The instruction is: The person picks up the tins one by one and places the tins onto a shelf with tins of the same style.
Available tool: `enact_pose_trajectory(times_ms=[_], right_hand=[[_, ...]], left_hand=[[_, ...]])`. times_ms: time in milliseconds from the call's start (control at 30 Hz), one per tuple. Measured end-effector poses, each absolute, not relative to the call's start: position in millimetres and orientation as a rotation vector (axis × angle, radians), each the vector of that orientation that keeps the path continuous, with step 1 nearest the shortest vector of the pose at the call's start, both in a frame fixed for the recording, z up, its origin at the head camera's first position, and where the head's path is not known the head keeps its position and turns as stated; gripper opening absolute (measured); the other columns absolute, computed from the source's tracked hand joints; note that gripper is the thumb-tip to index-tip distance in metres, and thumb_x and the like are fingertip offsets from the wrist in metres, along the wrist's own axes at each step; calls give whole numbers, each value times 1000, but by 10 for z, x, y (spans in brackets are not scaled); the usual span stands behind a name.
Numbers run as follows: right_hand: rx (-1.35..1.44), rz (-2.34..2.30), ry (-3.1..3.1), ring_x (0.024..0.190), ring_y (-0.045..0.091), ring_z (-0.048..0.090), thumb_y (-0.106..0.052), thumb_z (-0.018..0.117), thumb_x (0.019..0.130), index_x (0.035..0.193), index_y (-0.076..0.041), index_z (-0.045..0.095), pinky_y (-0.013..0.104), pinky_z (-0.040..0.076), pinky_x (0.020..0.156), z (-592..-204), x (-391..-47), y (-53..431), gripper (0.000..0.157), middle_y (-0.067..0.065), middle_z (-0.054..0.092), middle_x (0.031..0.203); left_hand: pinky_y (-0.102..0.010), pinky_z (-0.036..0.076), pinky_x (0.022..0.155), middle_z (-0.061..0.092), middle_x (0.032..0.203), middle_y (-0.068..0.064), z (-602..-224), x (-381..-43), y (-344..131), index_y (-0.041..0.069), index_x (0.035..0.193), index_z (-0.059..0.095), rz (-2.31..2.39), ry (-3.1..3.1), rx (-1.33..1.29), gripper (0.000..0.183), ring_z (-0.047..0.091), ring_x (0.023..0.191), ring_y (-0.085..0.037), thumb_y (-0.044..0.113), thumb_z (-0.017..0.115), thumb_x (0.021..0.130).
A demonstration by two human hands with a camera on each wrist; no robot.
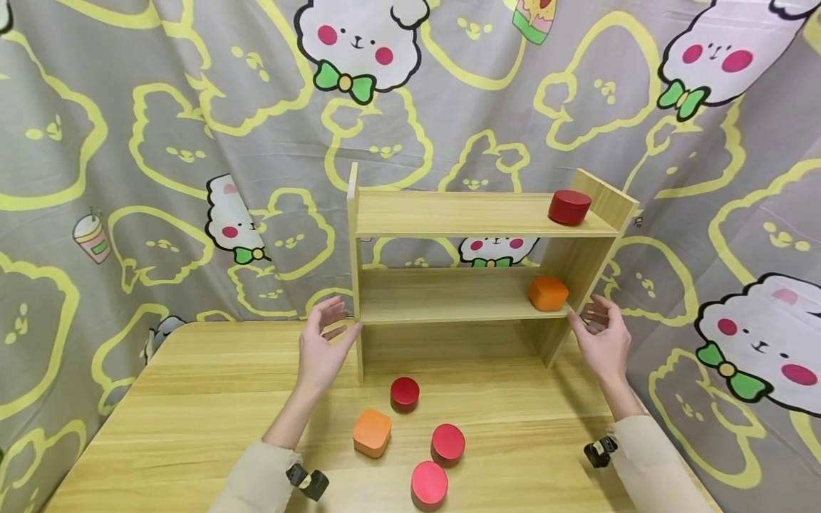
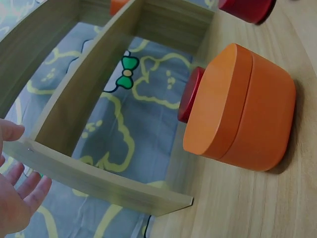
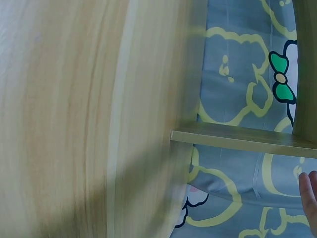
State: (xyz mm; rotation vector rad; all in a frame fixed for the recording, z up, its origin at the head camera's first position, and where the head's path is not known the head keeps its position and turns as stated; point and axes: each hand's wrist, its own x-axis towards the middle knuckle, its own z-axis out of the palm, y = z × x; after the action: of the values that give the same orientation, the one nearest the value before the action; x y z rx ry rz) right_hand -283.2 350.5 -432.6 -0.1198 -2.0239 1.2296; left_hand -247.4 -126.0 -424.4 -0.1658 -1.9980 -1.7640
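A light wooden shelf [image 1: 442,296] stands on the table between my two hands. My left hand [image 1: 327,345] is at its left side panel, thumb tip by the front edge and fingers spread along the outer side. On the opposite side, my right hand [image 1: 605,342] has its thumb near the right panel's front edge, with loosely bent fingers outside it. The left wrist view shows the left fingers [image 2: 34,191] spread beside the panel. A round red tin [image 1: 569,206] sits at the right of the top board, and an orange rounded-square box [image 1: 548,293] at the right of the middle board.
In front of the shelf, another orange box [image 1: 372,432] and three round red tins, one of them nearest the shelf [image 1: 405,394], lie on the wooden table [image 1: 192,413]. A patterned grey curtain [image 1: 160,142] hangs behind and at both sides.
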Motion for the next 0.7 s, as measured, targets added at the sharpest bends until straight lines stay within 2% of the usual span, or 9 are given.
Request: enact_pose_trajectory(times_ms=[67,167,533,700], right_hand=[[-134,1226,-2026,89,-12,63,-11,81,89,139,-4,61,2,51,75,-4310,-2834,3492,55,-19,63,106],[-138,1214,-2026,87,-13,61,-11,79,89,138,-5,63,1,48,74,-4286,-2845,3478,52,-23,60,103],[-144,1201,-1978,80,-16,57,-5,74,89,127,1,64,3,42,67,-4254,-2917,3423,40,-28,55,96],[-145,1219,-1957,79,-15,56,-2,72,88,124,0,66,3,42,66,-4255,-2948,3424,37,-26,55,93]], left_hand=[[-20,58,96,65,139,-14,-4247,-2496,-1251,5,141,57,-1782,-1985,-174,58,62,126,-38,-2,80,88],[-16,57,93,64,139,-17,-4237,-2517,-1235,3,140,57,-1798,-1972,-193,56,64,124,-35,-3,80,89],[-22,60,86,67,132,-14,-4189,-2576,-1180,3,131,64,-1773,-2006,-175,45,65,109,-15,-3,78,89],[-18,59,84,67,131,-14,-4173,-2593,-1168,3,130,65,-1748,-2024,-156,43,65,108,-15,-2,79,89]])
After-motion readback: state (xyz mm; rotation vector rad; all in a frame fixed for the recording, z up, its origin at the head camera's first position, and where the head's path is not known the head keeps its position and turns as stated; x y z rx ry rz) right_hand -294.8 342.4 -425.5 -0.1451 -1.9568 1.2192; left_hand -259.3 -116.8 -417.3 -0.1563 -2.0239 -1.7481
